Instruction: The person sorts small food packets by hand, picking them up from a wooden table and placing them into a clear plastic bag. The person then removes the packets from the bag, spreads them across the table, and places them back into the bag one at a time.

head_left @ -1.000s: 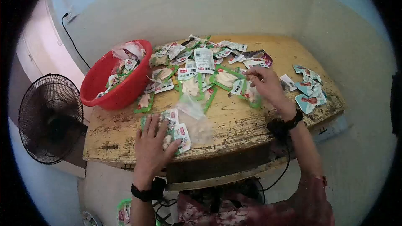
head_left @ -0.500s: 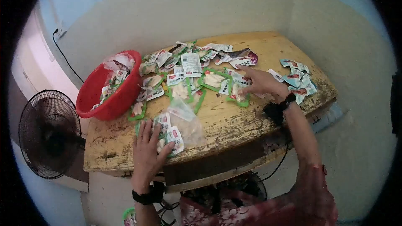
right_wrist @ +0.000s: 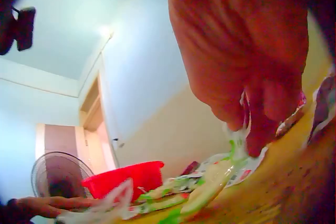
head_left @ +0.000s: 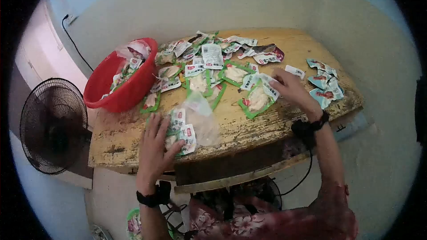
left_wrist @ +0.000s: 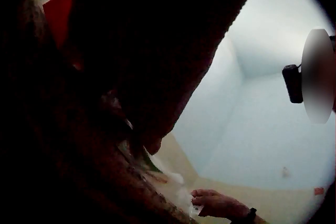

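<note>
My left hand (head_left: 154,144) lies with straight fingers over a small group of white-and-green food packets (head_left: 188,137) near the table's front edge. A clear plastic bag (head_left: 205,126) lies just right of those packets. With thumb and fingers, my right hand (head_left: 293,90) pinches the white end of a packet beside a green-edged packet of pale food (head_left: 258,101). In the right wrist view its fingertips (right_wrist: 257,142) close down on the white plastic, low over the table. The left wrist view is mostly dark.
More packets (head_left: 212,57) lie heaped at the table's back middle. A red basin (head_left: 147,86) holding packets leans at the left. Several light-blue packets (head_left: 327,90) lie at the right, near the right forearm. A black fan (head_left: 53,124) stands left of the table (head_left: 120,146).
My right hand has gone from spread over the packets to pinching one, and the green-edged packet lies a little nearer me. The left hand stays put. The head view has shifted slightly.
</note>
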The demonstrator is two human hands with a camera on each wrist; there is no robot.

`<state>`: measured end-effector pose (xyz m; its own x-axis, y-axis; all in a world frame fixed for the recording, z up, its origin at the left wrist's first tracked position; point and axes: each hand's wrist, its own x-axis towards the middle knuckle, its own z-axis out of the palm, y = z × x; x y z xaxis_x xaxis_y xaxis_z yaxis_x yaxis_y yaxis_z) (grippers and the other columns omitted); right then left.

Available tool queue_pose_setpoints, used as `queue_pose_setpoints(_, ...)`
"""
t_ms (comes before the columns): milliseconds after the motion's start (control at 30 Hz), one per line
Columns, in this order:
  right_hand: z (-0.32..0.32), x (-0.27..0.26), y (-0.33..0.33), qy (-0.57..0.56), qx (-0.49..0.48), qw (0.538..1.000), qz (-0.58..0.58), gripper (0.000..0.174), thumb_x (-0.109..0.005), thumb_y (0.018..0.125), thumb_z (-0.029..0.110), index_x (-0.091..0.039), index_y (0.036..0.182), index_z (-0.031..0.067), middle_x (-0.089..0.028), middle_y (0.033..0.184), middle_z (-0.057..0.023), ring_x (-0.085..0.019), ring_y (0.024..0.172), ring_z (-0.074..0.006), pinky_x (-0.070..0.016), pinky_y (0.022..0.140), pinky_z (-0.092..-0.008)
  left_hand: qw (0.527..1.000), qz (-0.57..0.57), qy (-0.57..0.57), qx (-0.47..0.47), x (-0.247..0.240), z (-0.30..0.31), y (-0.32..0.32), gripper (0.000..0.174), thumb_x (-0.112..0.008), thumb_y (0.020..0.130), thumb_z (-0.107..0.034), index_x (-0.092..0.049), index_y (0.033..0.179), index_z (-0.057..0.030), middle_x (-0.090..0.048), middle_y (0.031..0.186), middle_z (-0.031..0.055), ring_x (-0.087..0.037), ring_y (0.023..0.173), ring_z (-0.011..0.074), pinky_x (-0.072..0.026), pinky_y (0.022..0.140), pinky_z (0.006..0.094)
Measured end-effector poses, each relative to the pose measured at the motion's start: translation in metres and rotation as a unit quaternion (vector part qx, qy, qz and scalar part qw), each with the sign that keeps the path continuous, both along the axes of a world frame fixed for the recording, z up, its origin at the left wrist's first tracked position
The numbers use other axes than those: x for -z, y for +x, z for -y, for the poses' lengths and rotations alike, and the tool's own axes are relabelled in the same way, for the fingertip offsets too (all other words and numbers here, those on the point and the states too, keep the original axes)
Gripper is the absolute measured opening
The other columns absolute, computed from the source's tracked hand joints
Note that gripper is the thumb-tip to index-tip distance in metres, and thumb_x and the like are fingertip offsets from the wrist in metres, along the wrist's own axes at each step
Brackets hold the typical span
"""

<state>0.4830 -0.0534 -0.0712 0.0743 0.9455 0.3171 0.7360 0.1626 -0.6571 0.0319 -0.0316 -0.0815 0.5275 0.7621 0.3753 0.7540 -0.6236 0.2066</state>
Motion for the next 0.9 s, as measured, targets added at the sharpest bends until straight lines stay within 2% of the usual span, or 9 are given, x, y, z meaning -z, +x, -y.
queue_pose_setpoints(33,0.009,-0.004,-0.009,-0.003,0.007,1.000,-0.021,0.014,-0.061,0.098,0.017,-0.056,0.100,0.0038,-0.057,0.077,-0.0006,-0.051,0.069,-0.0093,-0.0428,0.058,-0.0281,0.999,0.008,0.035,-0.008,-0.004,0.004,0.005,0.068,-0.070,0.089,-0.041,-0.051,0.143,-0.0031,-0.043,0.153,0.0207,-0.033,0.146,0.0397,-0.0301,0.116,0.0508)
queue_pose_setpoints(67,0.017,-0.004,-0.019,-0.061,-0.021,0.984,-0.165,0.020,-0.055,0.102,0.016,-0.054,0.117,0.0035,-0.063,0.082,-0.0069,-0.058,0.061,-0.0127,-0.0453,0.048,-0.0257,0.997,0.015,0.070,-0.016,-0.009,0.009,0.010,0.068,-0.071,0.089,-0.039,-0.051,0.142,-0.0025,-0.045,0.151,0.0213,-0.035,0.144,0.0402,-0.0316,0.116,0.0503)
queue_pose_setpoints(167,0.049,-0.032,-0.046,-0.064,-0.012,0.984,-0.169,0.025,-0.053,0.103,0.015,-0.055,0.125,0.0046,-0.064,0.084,-0.0066,-0.061,0.061,-0.0116,-0.0472,0.048,-0.0250,0.990,0.096,0.096,-0.022,-0.019,0.020,0.027,0.065,-0.077,0.084,-0.029,-0.054,0.138,-0.0015,-0.051,0.142,0.0212,-0.046,0.134,0.0414,-0.0401,0.109,0.0486)
queue_pose_setpoints(200,0.053,-0.030,-0.049,-0.051,-0.010,0.981,-0.188,0.027,-0.052,0.103,0.014,-0.054,0.128,0.0051,-0.065,0.085,-0.0070,-0.063,0.062,-0.0116,-0.0474,0.048,-0.0246,0.981,0.144,0.133,0.008,-0.024,0.024,0.037,0.058,-0.080,0.081,-0.022,-0.058,0.129,-0.0003,-0.058,0.124,0.0194,-0.057,0.113,0.0385,-0.0474,0.095,0.0461)
queue_pose_setpoints(300,0.062,-0.026,-0.055,-0.016,-0.013,0.968,-0.249,0.032,-0.052,0.103,0.013,-0.052,0.134,0.0056,-0.068,0.089,-0.0084,-0.067,0.067,-0.0122,-0.0484,0.048,-0.0236,0.978,0.131,0.164,0.012,-0.024,0.038,0.057,0.051,-0.081,0.079,-0.023,-0.061,0.120,-0.0001,-0.059,0.108,0.0164,-0.057,0.097,0.0345,-0.0471,0.083,0.0456)
queue_pose_setpoints(333,0.065,-0.027,-0.058,-0.010,-0.022,0.962,-0.271,0.033,-0.052,0.103,0.012,-0.052,0.135,0.0052,-0.069,0.091,-0.0091,-0.069,0.069,-0.0128,-0.0490,0.049,-0.0234,0.976,0.143,0.160,0.017,-0.026,0.043,0.067,0.046,-0.082,0.079,-0.028,-0.062,0.110,-0.0004,-0.057,0.096,0.0140,-0.055,0.089,0.0318,-0.0448,0.076,0.0439)
queue_pose_setpoints(567,0.077,-0.001,-0.087,-0.024,-0.037,0.935,-0.353,0.049,-0.052,0.101,0.007,-0.040,0.149,0.0066,-0.070,0.107,-0.0141,-0.071,0.078,-0.0179,-0.0558,0.054,-0.0262,0.996,0.047,0.082,0.007,-0.011,0.048,0.109,0.049,-0.081,0.079,-0.043,-0.061,0.095,-0.0018,-0.058,0.091,0.0142,-0.057,0.089,0.0325,-0.0486,0.074,0.0448)
queue_pose_setpoints(700,0.084,0.007,-0.094,-0.019,-0.038,0.934,-0.355,0.052,-0.050,0.098,0.002,-0.040,0.149,0.0077,-0.068,0.112,-0.0139,-0.071,0.081,-0.0188,-0.0582,0.058,-0.0271,0.998,0.032,0.056,-0.010,0.003,0.040,0.109,0.028,-0.074,0.087,-0.027,-0.061,0.089,-0.0033,-0.058,0.085,0.0132,-0.057,0.084,0.0338,-0.0488,0.072,0.0449)
queue_pose_setpoints(900,0.093,-0.002,-0.095,-0.029,-0.043,0.918,-0.393,0.048,-0.049,0.098,0.001,-0.042,0.146,0.0038,-0.068,0.110,-0.0154,-0.072,0.080,-0.0210,-0.0582,0.056,-0.0277,0.987,0.148,0.059,-0.010,-0.015,0.051,0.095,0.010,-0.071,0.086,-0.012,-0.064,0.090,-0.0046,-0.059,0.083,0.0126,-0.058,0.082,0.0334,-0.0478,0.071,0.0442)
